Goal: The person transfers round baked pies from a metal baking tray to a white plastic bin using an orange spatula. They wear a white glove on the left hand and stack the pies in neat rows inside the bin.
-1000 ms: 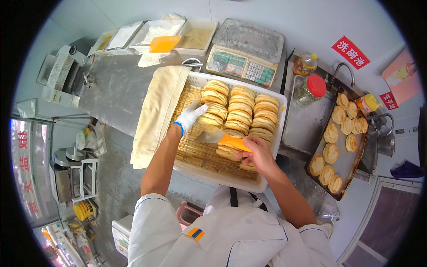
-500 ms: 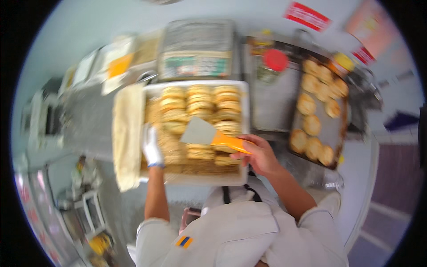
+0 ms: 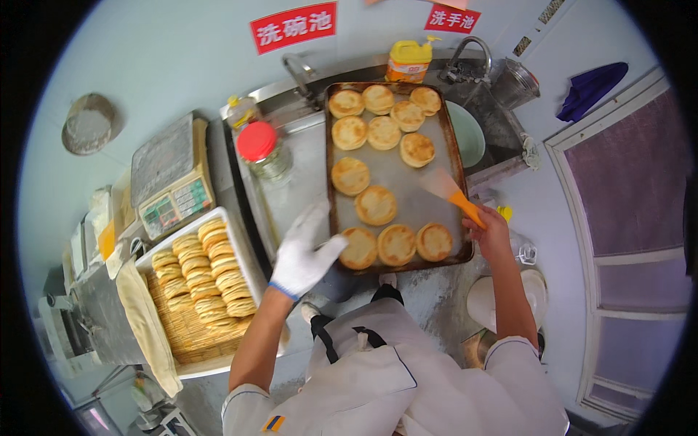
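A dark-rimmed baking tray (image 3: pixel 336 218) lies in front of me with several round browned flatbreads (image 3: pixel 376 205) on it. My right hand (image 3: pixel 491 231) grips the orange handle of a scraper (image 3: pixel 465 206), its wide blade over the tray's right part, blurred and touching no bread that I can make out. At the tray's lower left corner is my left hand (image 3: pixel 305 251) in a white glove, fingers spread and holding nothing, its thumb close to a bread. To the left stands a white plastic crate (image 3: pixel 240 251) with rows of stacked flatbreads (image 3: pixel 195 270) on a woven mat.
Behind the crate sits a weighing scale (image 3: pixel 174 178). A red-lidded jar (image 3: pixel 263 150) stands left of the tray. Along the back are a tap (image 3: pixel 298 73), a yellow pump bottle (image 3: pixel 409 59) and a sink (image 3: pixel 502 123) with a green basin (image 3: pixel 465 134). Cream cloth (image 3: pixel 149 320) hangs over the crate's left edge.
My view has turned right, from the crate to the baking tray. Both hands have moved from the crate to the tray, the right one still holding the scraper.
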Demonstrator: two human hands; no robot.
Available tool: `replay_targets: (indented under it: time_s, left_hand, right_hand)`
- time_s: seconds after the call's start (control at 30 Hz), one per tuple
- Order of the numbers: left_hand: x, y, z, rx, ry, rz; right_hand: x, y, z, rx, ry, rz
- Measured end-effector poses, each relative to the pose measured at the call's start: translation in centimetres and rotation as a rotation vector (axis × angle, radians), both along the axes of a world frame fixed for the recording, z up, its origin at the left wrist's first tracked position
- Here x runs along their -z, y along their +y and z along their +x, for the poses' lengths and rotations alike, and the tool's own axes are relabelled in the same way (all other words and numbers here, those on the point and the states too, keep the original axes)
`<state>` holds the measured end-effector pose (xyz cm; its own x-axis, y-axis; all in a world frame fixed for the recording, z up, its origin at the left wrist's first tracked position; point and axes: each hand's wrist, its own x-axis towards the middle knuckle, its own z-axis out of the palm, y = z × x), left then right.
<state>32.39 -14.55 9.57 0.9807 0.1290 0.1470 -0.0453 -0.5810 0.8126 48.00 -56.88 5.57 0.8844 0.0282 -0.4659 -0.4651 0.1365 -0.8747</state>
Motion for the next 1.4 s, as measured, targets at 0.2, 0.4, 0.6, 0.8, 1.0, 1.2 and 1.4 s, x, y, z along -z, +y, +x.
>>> replay_targets:
  time_s: [0.2, 0.4, 0.6, 0.8, 1.0, 1.2, 1.4]
  left_hand:
    - [5.3, -14.6, 21.1, 0.129, 0.084, 0.351]
    - [8.8, -20.1, 30.0, 0.038, 0.139, 0.548]
    - [6.4, -18.9, 29.4, 0.036, 0.101, 0.484]
    - [4.9, -12.3, 31.1, -0.020, 0.077, 0.632]
    - [6.9, -10.0, 31.8, 0.043, 0.173, 0.708]
    - [7.4, -8.8, 35.3, -0.034, 0.189, 0.570]
    - [7.0, -7.2, 39.7, 0.105, 0.670, 0.575]
  right_hand:
    - [4.9, -5.5, 6.2, -0.049, 0.075, -0.130]
    - [7.5, -2.5, 11.3, -0.169, 0.109, 0.038]
    - [5.3, -0.5, 13.3, -0.185, 0.030, 0.132]
    - [4.9, 6.7, 17.7, -0.303, 0.030, 0.233]
    - [5.4, 6.0, 17.8, -0.324, 0.097, 0.102]
    - [4.4, 0.0, 16.9, -0.341, 0.157, -0.031]
    - [7.7, 3.9, 18.1, -0.339, 0.202, 0.089]
